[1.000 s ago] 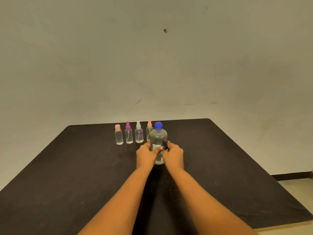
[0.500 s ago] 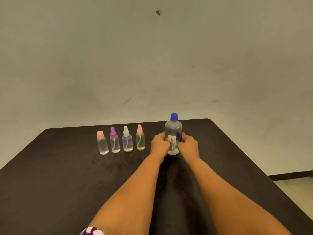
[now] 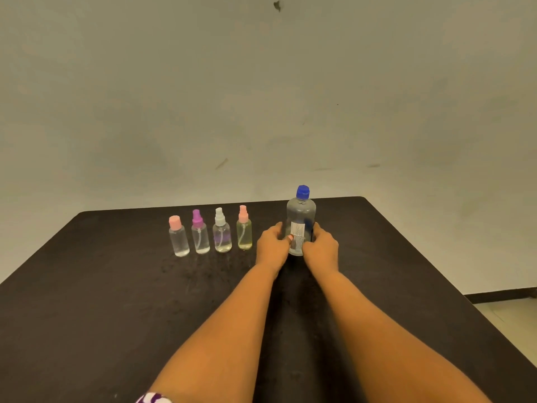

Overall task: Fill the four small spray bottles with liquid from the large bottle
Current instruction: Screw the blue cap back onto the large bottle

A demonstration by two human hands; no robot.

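Row of 4 small spray bottles (image 3: 222, 237) stands tight, only narrow gaps btw them. Wider gap btw rightmost one and left hand (image 3: 271, 245). Left and right hand (image 3: 321, 248) wrap large bottle (image 3: 300, 216), blocking its sides. Open table (image 3: 87, 315) surface in front of row, left of it, and right of large bottle.

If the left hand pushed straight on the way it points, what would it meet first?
The large bottle, which the left hand grips; the small spray bottles stand further left, probably off that line.
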